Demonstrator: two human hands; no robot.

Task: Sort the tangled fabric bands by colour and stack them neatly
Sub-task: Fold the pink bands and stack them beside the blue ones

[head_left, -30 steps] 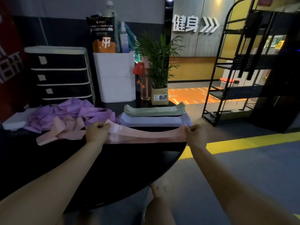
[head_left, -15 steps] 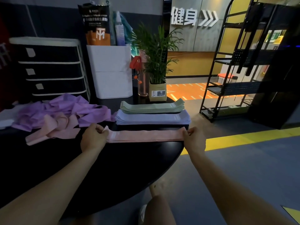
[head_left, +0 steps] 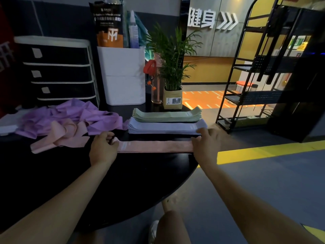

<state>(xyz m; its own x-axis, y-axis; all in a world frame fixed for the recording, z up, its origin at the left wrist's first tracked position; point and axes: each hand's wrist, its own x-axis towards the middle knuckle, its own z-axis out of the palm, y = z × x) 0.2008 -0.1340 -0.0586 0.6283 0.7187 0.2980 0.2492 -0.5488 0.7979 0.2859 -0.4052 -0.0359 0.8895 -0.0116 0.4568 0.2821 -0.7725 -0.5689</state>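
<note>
Two hands' grips, left hand and right hand, pinching flat pink band ends.

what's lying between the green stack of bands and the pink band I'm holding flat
The lavender stack lies between the green stack and the pink band, seen in the head view. Left hand and right hand hold the band's ends.

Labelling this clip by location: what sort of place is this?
Probably a gym's front desk: the wall sign reads "fitness" in Chinese, fabric exercise bands lie stacked on the table, and a protein powder pouch stands behind.
</note>
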